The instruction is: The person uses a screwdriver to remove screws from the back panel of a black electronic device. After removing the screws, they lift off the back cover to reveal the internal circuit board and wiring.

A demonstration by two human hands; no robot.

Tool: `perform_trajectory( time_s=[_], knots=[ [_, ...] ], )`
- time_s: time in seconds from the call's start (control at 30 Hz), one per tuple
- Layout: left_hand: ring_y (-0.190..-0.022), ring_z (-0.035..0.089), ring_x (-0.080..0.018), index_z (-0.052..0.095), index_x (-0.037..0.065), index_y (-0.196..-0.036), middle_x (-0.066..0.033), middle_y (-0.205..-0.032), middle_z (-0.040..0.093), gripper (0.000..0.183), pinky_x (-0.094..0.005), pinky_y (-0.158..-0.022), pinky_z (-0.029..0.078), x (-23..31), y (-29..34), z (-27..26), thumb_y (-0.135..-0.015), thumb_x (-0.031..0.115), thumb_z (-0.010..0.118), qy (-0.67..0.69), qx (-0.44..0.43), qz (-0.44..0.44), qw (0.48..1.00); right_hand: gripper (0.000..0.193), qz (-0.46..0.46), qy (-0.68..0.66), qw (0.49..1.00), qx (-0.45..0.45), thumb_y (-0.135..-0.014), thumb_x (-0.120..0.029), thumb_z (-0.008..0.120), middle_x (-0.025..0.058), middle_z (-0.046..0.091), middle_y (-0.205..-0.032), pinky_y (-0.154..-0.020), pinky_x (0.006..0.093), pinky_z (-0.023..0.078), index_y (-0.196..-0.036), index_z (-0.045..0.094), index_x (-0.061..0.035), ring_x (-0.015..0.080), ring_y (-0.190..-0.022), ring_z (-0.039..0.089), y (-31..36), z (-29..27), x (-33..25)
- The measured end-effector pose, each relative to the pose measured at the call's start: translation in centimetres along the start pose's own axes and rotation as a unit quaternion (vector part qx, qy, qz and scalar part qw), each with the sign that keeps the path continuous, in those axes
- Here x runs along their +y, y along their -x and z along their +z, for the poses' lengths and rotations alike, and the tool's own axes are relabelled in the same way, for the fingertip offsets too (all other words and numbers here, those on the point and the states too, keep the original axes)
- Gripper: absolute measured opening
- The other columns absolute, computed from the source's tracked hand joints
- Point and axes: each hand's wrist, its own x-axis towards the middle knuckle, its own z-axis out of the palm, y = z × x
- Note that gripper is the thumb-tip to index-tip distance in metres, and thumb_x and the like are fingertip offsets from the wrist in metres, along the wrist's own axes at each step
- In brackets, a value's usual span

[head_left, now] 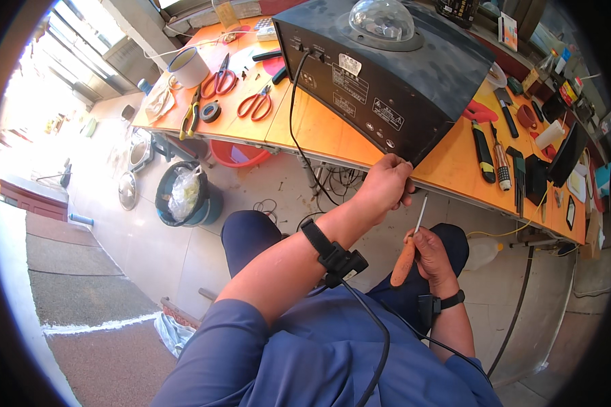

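Note:
A black electrical appliance with a clear dome on top stands tilted on the orange table, its labelled panel facing me. My left hand is at the panel's lower right corner by the table's front edge. Its fingers are curled in and pressed together; whatever they hold is hidden. Lower and to the right, my right hand grips a screwdriver by its orange-brown handle. The thin metal shaft points up toward my left hand, apart from the appliance.
Red-handled scissors, pliers, black tape and a mug lie left. Right are a utility knife and several tools. A black power cord hangs from the appliance. A lined bucket stands below.

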Motion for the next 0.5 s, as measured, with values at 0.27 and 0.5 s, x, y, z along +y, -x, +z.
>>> perform_trajectory(
  time_s=[0.27, 0.5],
  knots=[
    [-0.05, 0.055, -0.0155, 0.058, 0.005, -0.095, -0.0057, -0.071, 0.06, 0.024, -0.0286, -0.042, 0.036, -0.1, 0.2, -1.3, -0.102, 0.024, 0.043, 0.072, -0.015, -0.065, 0.995, 0.042, 0.003, 0.01, 1.0, 0.003, -0.1, -0.046, 0.068, -0.0005, 0.061, -0.086, -0.071, 0.0231, 0.046, -0.103, 0.066, -0.0045, 0.008, -0.077, 0.056, -0.1, -0.3, 0.3],
    [-0.051, 0.056, -0.0121, 0.062, 0.006, -0.092, -0.0039, -0.07, 0.062, 0.022, -0.0246, -0.044, 0.04, 0.8, 5.5, -11.7, -0.101, 0.025, 0.054, -0.063, 0.121, 0.063, 0.989, 0.036, 0.013, -0.011, 1.0, -0.006, -0.101, -0.04, 0.068, 0.0001, 0.063, -0.087, -0.073, 0.0233, 0.048, -0.103, 0.067, -0.004, 0.0087, -0.077, 0.059, -0.3, -0.1, 0.3]
  ],
)
